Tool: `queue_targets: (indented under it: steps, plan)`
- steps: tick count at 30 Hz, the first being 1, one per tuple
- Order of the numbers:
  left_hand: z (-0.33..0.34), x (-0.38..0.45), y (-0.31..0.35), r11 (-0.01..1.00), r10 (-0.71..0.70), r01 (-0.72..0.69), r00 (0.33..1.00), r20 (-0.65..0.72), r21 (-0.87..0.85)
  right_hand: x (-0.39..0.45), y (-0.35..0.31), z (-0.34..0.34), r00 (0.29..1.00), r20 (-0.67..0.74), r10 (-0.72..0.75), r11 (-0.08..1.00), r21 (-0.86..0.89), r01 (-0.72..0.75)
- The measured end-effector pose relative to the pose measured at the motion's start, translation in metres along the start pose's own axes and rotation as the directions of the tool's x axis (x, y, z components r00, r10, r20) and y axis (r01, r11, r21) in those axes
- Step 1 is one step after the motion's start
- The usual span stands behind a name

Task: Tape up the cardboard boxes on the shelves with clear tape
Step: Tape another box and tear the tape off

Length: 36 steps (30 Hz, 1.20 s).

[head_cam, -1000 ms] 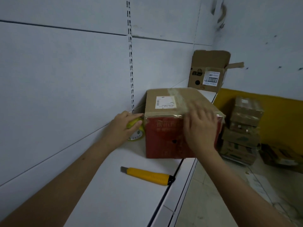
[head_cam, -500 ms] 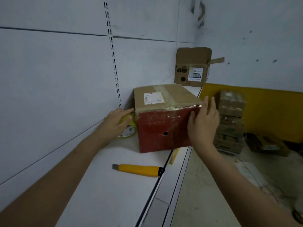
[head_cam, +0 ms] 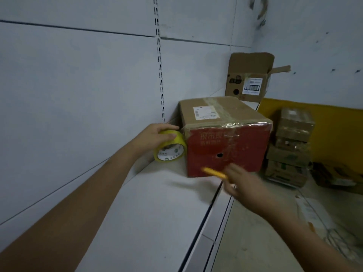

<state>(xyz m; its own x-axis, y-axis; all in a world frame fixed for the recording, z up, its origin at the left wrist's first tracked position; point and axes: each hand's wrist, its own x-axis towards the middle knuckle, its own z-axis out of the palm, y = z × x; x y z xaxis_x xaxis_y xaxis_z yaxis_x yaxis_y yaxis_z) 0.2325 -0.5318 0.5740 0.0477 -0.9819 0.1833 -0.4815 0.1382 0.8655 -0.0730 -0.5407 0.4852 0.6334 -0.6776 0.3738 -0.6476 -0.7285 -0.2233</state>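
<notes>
Cardboard box with a brown top and a red front face (head_cam: 225,134) sits on the white metal shelf (head_cam: 153,203), its rear left corner close to the white back panel (head_cam: 78,85), and serves as the landmark. Behind that box the panel carries a slotted upright strip (head_cam: 160,75). To the right of the box, beyond the shelf edge, a yellow wall band (head_cam: 334,122) runs low under the white wall. A stack of wrapped brown cartons (head_cam: 292,146) stands on the floor to the right of the box. Farther back along the shelf, behind the box, an open brown carton with raised flaps (head_cam: 247,77) shows a white barcode label (head_cam: 252,86); its print is too small to read. Clear tape crosses the box top and wrinkles over the front edge. A white shipping label (head_cam: 205,112) lies on the top, unreadable. Pale characters are printed on the red face, too faint to make out, above a small dark hole.

Just left of the box, the left hand (head_cam: 155,137) grips a yellow-tinted tape roll (head_cam: 170,146) standing on edge on the shelf, fingers curled over its rim. In front of the box, the blurred right hand (head_cam: 243,183) holds a yellow utility knife (head_cam: 214,172).
</notes>
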Motion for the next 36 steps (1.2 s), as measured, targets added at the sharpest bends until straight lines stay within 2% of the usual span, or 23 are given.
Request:
queue_targets:
  steps: [1, 3, 4, 6, 10, 14, 17, 21, 24, 27, 30, 33, 36]
  plan:
    - [0.0, 0.0, 0.002, 1.0, -0.013, 0.014, 1.0, 0.023, -0.024, -0.004, 0.008, -0.014, 0.986, -0.133, 0.101, 0.993, 0.068, -0.092]
    - [0.006, -0.003, 0.011, 0.996, -0.034, 0.042, 0.995, 0.097, -0.078, 0.0, 0.013, -0.042, 0.886, -0.38, 0.264, 0.955, 0.236, -0.183]
    - [0.012, -0.004, 0.017, 0.993, -0.04, 0.055, 0.989, 0.14, -0.1, 0.008, 0.014, -0.052, 0.839, -0.447, 0.311, 0.937, 0.292, -0.191]
    - [0.026, -0.005, 0.029, 0.983, -0.061, 0.098, 0.973, 0.225, -0.154, 0.028, 0.01, -0.063, 0.792, -0.484, 0.373, 0.911, 0.355, -0.212]
    - [0.062, -0.01, 0.052, 0.937, -0.031, 0.156, 0.928, 0.372, -0.312, 0.067, 0.0, -0.064, 0.822, -0.432, 0.372, 0.904, 0.369, -0.215]
    - [0.09, -0.013, 0.063, 0.922, -0.004, 0.154, 0.922, 0.387, -0.356, 0.079, 0.009, -0.062, 0.842, -0.436, 0.317, 0.93, 0.318, -0.185]
    - [0.093, -0.005, 0.061, 0.937, -0.037, 0.174, 0.912, 0.408, -0.303, 0.076, 0.019, -0.065, 0.857, -0.416, 0.304, 0.924, 0.348, -0.159]
    - [0.081, 0.009, 0.053, 0.97, -0.125, 0.204, 0.885, 0.448, -0.133, 0.078, 0.017, -0.063, 0.86, -0.41, 0.304, 0.931, 0.318, -0.177]
    - [0.081, 0.011, 0.04, 0.982, -0.168, 0.186, 0.903, 0.395, -0.007, 0.077, 0.009, -0.062, 0.867, -0.387, 0.313, 0.937, 0.273, -0.217]
    - [0.092, 0.011, 0.028, 0.995, -0.095, 0.098, 0.953, 0.288, 0.004, 0.066, -0.007, -0.061, 0.856, -0.399, 0.327, 0.945, 0.131, -0.3]
    - [0.101, 0.009, 0.02, 0.996, -0.054, 0.071, 0.966, 0.253, -0.061, 0.035, -0.039, -0.056, 0.808, -0.464, 0.362, 0.929, 0.114, -0.351]
    - [0.104, 0.009, 0.013, 0.989, -0.051, 0.081, 0.971, 0.236, -0.122, 0.019, -0.068, -0.046, 0.877, -0.247, 0.412, 0.908, 0.033, -0.417]
    - [0.104, 0.01, 0.012, 0.988, -0.066, 0.095, 0.973, 0.221, -0.12, 0.034, -0.072, -0.043, 0.868, -0.087, 0.489, 0.869, -0.033, -0.493]
